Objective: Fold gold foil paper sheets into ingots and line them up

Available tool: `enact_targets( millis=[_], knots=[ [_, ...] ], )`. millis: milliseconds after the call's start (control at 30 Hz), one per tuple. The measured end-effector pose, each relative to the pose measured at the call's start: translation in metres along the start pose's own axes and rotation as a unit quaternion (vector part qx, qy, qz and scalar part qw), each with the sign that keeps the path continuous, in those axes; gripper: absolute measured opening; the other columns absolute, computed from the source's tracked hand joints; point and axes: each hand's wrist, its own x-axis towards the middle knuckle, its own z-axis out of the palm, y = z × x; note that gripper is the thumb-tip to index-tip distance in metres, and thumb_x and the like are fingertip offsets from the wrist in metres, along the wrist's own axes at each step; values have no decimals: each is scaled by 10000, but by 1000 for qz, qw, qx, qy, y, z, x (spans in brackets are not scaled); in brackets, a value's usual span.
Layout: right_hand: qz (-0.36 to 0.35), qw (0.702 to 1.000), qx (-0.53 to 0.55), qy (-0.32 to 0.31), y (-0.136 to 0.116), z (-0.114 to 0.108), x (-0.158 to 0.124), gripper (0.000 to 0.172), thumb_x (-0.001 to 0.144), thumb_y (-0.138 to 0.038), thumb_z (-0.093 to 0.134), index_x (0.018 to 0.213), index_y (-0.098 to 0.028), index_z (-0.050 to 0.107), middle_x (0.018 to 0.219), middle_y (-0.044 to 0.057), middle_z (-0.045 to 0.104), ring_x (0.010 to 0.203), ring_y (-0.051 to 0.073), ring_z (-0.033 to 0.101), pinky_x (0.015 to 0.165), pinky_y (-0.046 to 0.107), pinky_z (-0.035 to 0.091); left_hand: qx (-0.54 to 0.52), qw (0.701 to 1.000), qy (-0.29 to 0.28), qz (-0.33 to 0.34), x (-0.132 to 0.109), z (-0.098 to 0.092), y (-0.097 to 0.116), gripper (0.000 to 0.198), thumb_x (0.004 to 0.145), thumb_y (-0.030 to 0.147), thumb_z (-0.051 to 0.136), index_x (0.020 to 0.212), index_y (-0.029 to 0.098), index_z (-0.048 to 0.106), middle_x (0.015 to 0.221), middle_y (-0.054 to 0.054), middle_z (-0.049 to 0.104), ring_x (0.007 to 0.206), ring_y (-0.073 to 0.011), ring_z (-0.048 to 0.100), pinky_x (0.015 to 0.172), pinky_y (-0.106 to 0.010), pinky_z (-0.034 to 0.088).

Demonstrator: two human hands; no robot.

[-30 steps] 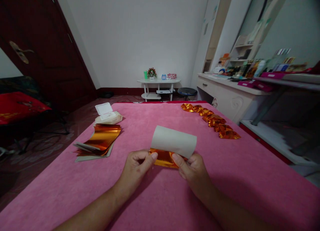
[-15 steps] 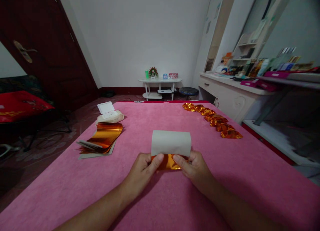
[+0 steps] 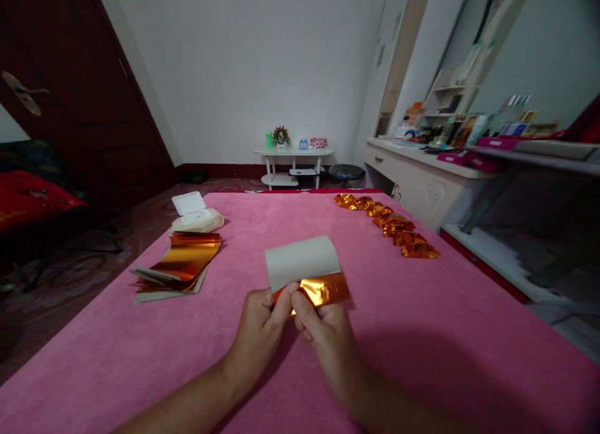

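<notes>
A sheet of gold foil paper [image 3: 302, 259], pale grey on its back, is held above the pink cloth by both hands. Its near edge is folded over, so a shiny gold strip shows. My left hand [image 3: 263, 315] pinches the strip's left end, thumb on top. Close beside it, my right hand [image 3: 323, 331] grips the lower edge near the middle, its thumb almost touching the left thumb. The fingers beneath the paper are partly hidden. To the left lies a stack of foil sheets [image 3: 192, 256]; to the right runs a row of folded gold foil pieces [image 3: 394, 224].
A packet with a raised white lid [image 3: 199, 215] sits behind the stack on the pink cloth [image 3: 187, 346]. Beyond the table stand a small white side table [image 3: 293, 152] and a round stool [image 3: 347, 172]. A cluttered dresser [image 3: 422, 171] is at the right.
My right hand has slid left along the folded edge, close to my left hand. The sheet has tilted, and more of the gold strip shows at its right. The view has shifted slightly.
</notes>
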Motion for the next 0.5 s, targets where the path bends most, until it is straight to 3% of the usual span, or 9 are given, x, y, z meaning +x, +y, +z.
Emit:
enact_targets(
  millis=[167, 333, 400, 500],
  knots=[
    [-20, 997, -43, 55, 4, -26, 12, 471, 807, -509, 577, 506, -182, 423, 451, -62, 332, 423, 62, 269, 413, 229, 188, 11, 998, 56, -26, 4, -6, 3, 395, 859, 440, 507, 621, 139, 597, 466, 33, 441, 414, -75, 321, 419, -197, 259],
    [-37, 985, 52, 162, 0, -57, 27, 435, 815, -477, 573, 537, -193, 396, 456, -76, 338, 390, 54, 235, 384, 213, 155, -20, 987, 142, -74, 9, -23, -9, 408, 835, 487, 530, 600, 159, 470, 459, 72, 302, 411, -56, 231, 402, -187, 171],
    [-9, 990, 58, 128, -2, -55, 26, 444, 811, -532, 549, 550, -196, 418, 449, -76, 345, 373, 54, 226, 370, 210, 147, -28, 983, 160, -80, 10, -25, -12, 415, 834, 489, 531, 590, 166, 438, 450, 78, 283, 405, -55, 223, 399, -183, 171],
    [42, 999, -2, -16, -3, -36, 17, 458, 736, -605, 597, 570, -191, 494, 446, -65, 381, 370, 58, 257, 362, 211, 154, -23, 990, 125, -59, 9, -19, -10, 380, 839, 454, 530, 606, 156, 501, 491, 45, 406, 454, -77, 349, 446, -189, 290]
  ],
)
